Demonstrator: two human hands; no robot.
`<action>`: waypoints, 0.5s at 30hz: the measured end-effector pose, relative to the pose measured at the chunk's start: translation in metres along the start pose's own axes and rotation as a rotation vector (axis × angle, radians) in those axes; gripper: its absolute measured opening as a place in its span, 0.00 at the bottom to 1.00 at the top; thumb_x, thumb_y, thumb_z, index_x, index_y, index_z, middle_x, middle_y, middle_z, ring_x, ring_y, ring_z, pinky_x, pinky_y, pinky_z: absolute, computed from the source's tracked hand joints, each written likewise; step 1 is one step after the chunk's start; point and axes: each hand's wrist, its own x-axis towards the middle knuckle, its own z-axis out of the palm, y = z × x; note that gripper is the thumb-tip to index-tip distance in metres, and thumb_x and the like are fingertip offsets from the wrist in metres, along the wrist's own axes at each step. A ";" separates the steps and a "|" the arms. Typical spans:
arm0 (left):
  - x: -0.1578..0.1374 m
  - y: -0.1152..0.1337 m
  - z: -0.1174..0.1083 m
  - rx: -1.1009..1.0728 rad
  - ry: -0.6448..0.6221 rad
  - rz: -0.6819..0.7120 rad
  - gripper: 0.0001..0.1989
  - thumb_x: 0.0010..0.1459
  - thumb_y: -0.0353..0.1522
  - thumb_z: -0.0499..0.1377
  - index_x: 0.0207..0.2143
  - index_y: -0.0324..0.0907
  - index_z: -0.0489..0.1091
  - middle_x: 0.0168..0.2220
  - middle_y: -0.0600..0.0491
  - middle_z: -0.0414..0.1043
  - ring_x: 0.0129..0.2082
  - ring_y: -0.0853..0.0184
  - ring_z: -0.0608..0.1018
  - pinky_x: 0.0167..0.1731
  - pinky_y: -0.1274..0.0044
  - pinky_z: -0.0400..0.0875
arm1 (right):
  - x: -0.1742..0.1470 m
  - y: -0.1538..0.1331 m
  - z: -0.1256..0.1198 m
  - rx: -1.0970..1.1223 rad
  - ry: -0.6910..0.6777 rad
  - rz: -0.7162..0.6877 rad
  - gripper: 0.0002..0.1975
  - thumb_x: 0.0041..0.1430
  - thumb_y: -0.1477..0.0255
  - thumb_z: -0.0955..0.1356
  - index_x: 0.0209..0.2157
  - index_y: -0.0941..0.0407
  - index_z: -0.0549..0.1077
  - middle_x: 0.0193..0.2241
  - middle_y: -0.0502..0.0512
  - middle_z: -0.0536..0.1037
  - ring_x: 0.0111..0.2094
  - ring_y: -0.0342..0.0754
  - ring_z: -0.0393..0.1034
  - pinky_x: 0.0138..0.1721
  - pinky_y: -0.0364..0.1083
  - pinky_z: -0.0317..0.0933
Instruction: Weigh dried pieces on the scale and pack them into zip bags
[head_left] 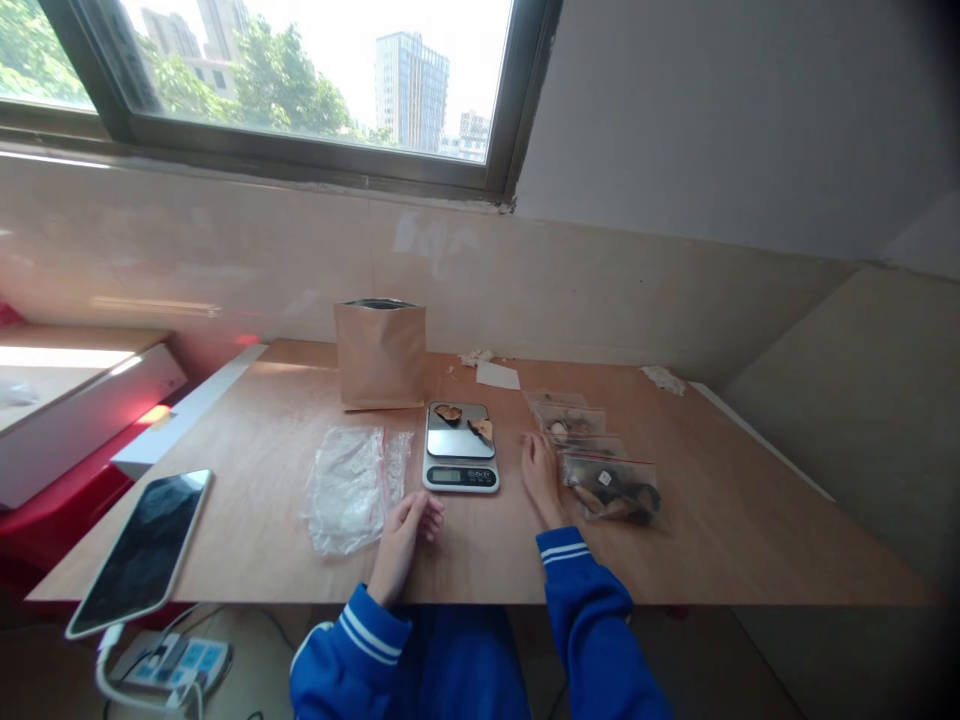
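My left hand [406, 532] rests on the table with loosely bent fingers and nothing visible in them. It lies just below the kitchen scale [460, 479] and beside a stack of clear zip bags [346, 490]. On the scale's metal plate are two dried brown pieces [448, 414], like slices of mushroom. My right hand [541, 474] lies on its side to the right of the scale, relaxed, with no object seen in it. Close beside it is a filled zip bag [613, 488] of dark and brown dried pieces, with another filled bag [574, 422] behind it.
A brown paper pouch [381, 357] stands upright behind the scale, its top open. White paper [498, 375] and crumpled tissue [663, 380] lie toward the back. A tablet [142, 550] with a cable overhangs the table's front left edge, above a power strip [180, 661].
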 end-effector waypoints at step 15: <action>0.176 0.198 -0.019 1.230 0.494 0.845 0.20 0.64 0.35 0.47 0.55 0.39 0.61 0.59 0.38 0.58 0.61 0.52 0.60 0.61 0.59 0.47 | -0.002 -0.005 -0.007 -0.018 -0.098 0.039 0.15 0.61 0.72 0.57 0.32 0.56 0.74 0.36 0.60 0.75 0.42 0.54 0.66 0.48 0.53 0.58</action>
